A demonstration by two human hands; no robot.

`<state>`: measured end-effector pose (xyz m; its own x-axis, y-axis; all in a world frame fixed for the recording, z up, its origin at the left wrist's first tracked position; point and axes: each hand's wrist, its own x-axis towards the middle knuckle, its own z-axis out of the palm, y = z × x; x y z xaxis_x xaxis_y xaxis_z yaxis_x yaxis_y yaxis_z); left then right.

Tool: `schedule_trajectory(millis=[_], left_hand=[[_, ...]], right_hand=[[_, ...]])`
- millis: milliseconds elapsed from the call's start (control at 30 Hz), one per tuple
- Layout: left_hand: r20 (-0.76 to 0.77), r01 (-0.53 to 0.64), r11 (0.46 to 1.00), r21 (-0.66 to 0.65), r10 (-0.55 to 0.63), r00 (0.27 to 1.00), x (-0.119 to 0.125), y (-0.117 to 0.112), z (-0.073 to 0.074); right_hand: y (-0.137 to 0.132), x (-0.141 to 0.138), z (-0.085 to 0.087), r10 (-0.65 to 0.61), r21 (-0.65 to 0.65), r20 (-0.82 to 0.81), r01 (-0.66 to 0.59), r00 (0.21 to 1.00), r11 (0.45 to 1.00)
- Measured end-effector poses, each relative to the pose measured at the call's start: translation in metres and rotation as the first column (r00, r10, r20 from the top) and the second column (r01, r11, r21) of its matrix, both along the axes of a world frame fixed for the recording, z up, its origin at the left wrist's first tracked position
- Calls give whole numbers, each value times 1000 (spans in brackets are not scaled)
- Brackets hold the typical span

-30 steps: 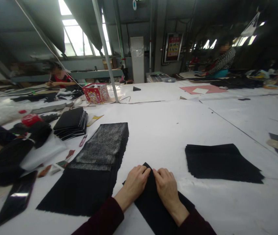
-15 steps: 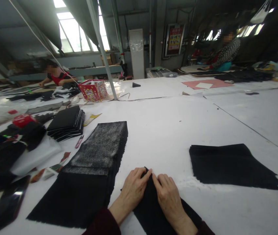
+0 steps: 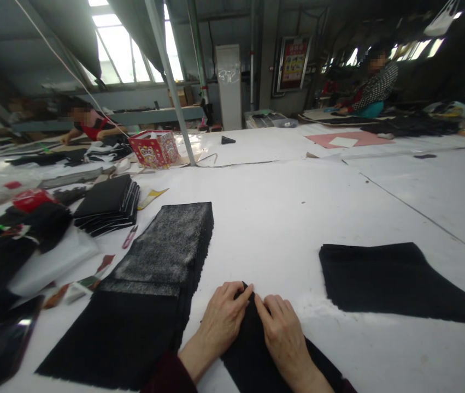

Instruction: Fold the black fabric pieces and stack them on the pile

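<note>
A black fabric piece (image 3: 249, 355) lies at the front edge of the white table, running down out of the frame. My left hand (image 3: 224, 312) pinches its far left corner, thumb and fingers closed on the cloth. Close beside it, my right hand (image 3: 283, 330) grips the same piece along the right edge, its fingertips nearly meeting the left ones. To the left lies a tall stack of cut fabric (image 3: 150, 251), speckled grey on its far part and plain black nearer me. A flatter pile of black pieces (image 3: 396, 281) rests on the right.
Thread snips (image 3: 129, 237) lie beside a folded black stack (image 3: 103, 199). Scraps, a plastic bag (image 3: 58, 259) and a dark phone-like slab (image 3: 6, 341) crowd the left. A red patterned box (image 3: 154, 148) stands by a pole (image 3: 170, 82). Two people work at farther tables.
Both hands keep their hold on the fabric, with barely any movement. The view has shifted slightly. The person at the far left leans a little farther left.
</note>
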<state>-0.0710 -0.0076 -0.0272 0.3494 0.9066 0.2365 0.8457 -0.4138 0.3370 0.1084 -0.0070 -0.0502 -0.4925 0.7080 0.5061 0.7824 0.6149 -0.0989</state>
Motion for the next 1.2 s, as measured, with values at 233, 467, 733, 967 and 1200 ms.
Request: schedule_trajectory(millis=[233, 467, 733, 967, 1200], left_hand=[[-12, -10, 1000, -6, 10, 1000, 0, -1, 2], [-162, -75, 996, 38, 80, 983, -6, 4, 11], [-208, -82, 986, 143, 111, 972, -9, -1, 25], [-282, 90, 995, 38, -75, 957, 1, -1, 16], [-304, 137, 990, 19, -125, 945, 3, -5, 28]], right_hand=[[0, 0, 2, 0, 11, 3, 0, 1000, 1000], [0, -1, 1, -10, -9, 26, 10, 1000, 1000], [0, -1, 2, -17, -29, 37, 18, 999, 999], [-1, 2, 6, -23, -61, -16, 22, 1000, 998], [-12, 20, 2, 6, -100, -128, -19, 992, 995]])
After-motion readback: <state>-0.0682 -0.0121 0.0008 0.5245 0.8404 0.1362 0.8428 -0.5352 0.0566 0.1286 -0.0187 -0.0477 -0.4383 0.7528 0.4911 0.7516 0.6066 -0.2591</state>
